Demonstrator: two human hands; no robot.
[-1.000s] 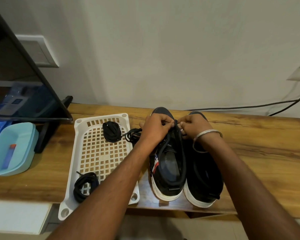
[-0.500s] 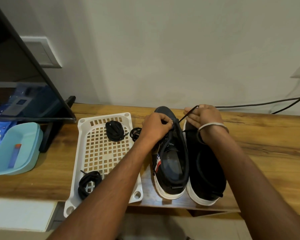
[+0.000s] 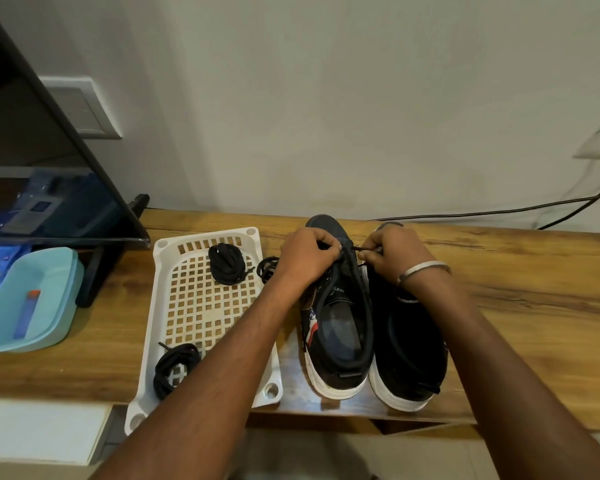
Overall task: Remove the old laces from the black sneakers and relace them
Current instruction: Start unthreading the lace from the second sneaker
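Two black sneakers with white soles stand side by side on the wooden table, toes away from me: the left sneaker point(image 3: 338, 327) and the right sneaker point(image 3: 409, 344). My left hand point(image 3: 307, 256) grips the left sneaker's upper near its front eyelets. My right hand point(image 3: 387, 252) pinches a thin black lace point(image 3: 359, 250) just to the right of those eyelets. A loose loop of black lace point(image 3: 266, 268) lies on the table behind my left wrist. Two coiled black laces, one at the far end point(image 3: 226, 263) and one at the near end point(image 3: 174, 368), lie in the white tray.
The white slotted tray point(image 3: 194, 306) lies left of the sneakers. A light blue container point(image 3: 32, 299) holding a blue marker sits at far left, beside a dark monitor and its stand point(image 3: 101, 271). Black cables point(image 3: 499, 211) run along the wall at the back right.
My right hand, which had pulled the lace up and back half a second ago, has come back down to the left sneaker's front eyelets. My left hand stays on the shoe.
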